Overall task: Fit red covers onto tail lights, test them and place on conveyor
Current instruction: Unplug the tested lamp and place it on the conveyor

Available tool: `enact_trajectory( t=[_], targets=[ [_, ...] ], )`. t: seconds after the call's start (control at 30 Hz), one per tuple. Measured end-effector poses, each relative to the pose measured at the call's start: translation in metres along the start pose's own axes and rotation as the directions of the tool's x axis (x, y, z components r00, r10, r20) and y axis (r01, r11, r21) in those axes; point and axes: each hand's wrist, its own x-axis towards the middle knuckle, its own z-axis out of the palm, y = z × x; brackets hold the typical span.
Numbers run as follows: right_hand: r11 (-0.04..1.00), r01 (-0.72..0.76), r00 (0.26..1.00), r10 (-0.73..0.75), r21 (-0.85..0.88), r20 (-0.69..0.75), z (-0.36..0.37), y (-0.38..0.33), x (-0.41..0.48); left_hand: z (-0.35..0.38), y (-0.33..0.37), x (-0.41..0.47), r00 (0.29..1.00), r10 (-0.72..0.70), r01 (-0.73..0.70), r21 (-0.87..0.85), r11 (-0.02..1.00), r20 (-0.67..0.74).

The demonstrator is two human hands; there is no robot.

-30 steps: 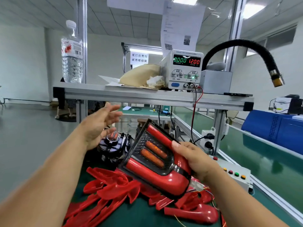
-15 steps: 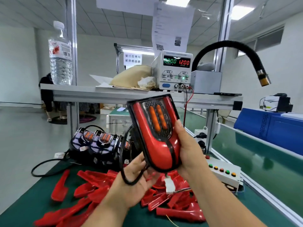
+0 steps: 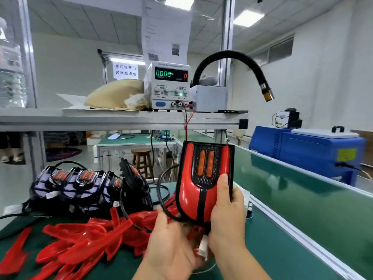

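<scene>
I hold a tail light [image 3: 201, 184] upright in front of me; its red cover is on and two orange strips show near the top. My right hand [image 3: 227, 215] grips its right edge with the thumb on the cover. My left hand [image 3: 173, 247] cups it from below, by the black cable loop [image 3: 162, 201] and a white connector [image 3: 202, 247]. Loose red covers [image 3: 84, 245] lie piled on the green mat. Several uncovered black tail lights [image 3: 80, 184] stand behind them. The green conveyor [image 3: 302, 199] runs along my right.
A power supply [image 3: 170, 85] on the metal shelf [image 3: 121, 120] reads 0.000, with red and black leads hanging down. A black flexible hose [image 3: 238, 59] arches over the shelf. A water bottle [image 3: 11, 67] stands at far left. A blue machine [image 3: 306, 152] sits beyond the conveyor.
The tail light has turned from tilted to upright and moved right. My left hand, free in the air a second ago, now supports it from below by the cable.
</scene>
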Motion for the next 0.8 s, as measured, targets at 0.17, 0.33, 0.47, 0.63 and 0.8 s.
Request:
enact_trajectory(
  t=[0.17,0.33,0.47,0.63,0.8],
  targets=[
    [1.0,0.007,0.989,-0.007,-0.001,-0.148,-0.049,-0.025,0.016,0.059,-0.041,0.027,0.969,0.187,-0.166,0.133,0.977,-0.161],
    [0.998,-0.024,0.974,0.035,0.055,-0.224,-0.099,-0.058,0.044,0.105,-0.058,0.068,0.976,0.124,-0.071,0.282,0.957,-0.177],
    [0.994,-0.097,0.973,0.107,0.059,-0.204,-0.133,-0.082,0.072,0.142,-0.055,0.1,0.979,-0.096,0.142,0.264,0.954,-0.179],
    [0.985,-0.173,0.954,0.172,0.019,-0.245,-0.161,-0.098,0.116,0.179,-0.045,0.143,0.957,-0.23,0.277,0.317,0.907,-0.178],
    [0.976,-0.216,0.933,0.217,0.035,-0.287,-0.173,-0.096,0.156,0.196,-0.043,0.178,0.955,-0.249,0.29,0.335,0.896,-0.163]
  ],
)
